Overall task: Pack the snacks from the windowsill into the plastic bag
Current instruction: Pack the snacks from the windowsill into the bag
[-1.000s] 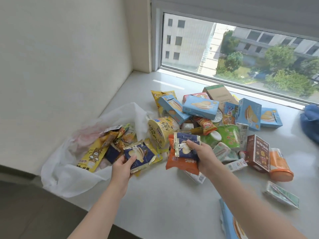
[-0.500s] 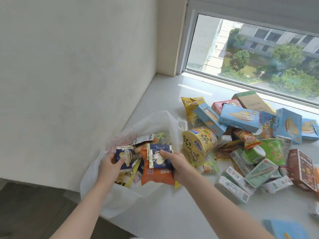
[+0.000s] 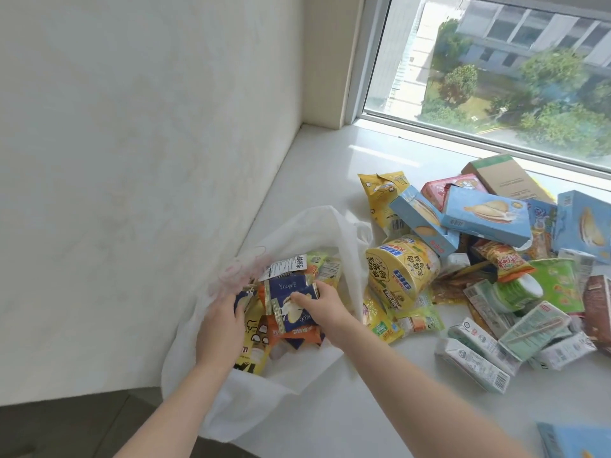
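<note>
Though apart, hands [image 3: 264, 315] inside bag [image 3: 317, 226]

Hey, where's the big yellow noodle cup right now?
In the head view, the yellow cup lies on its side on the windowsill, mid-frame, just right of the plastic bag and below the blue boxes.
</note>
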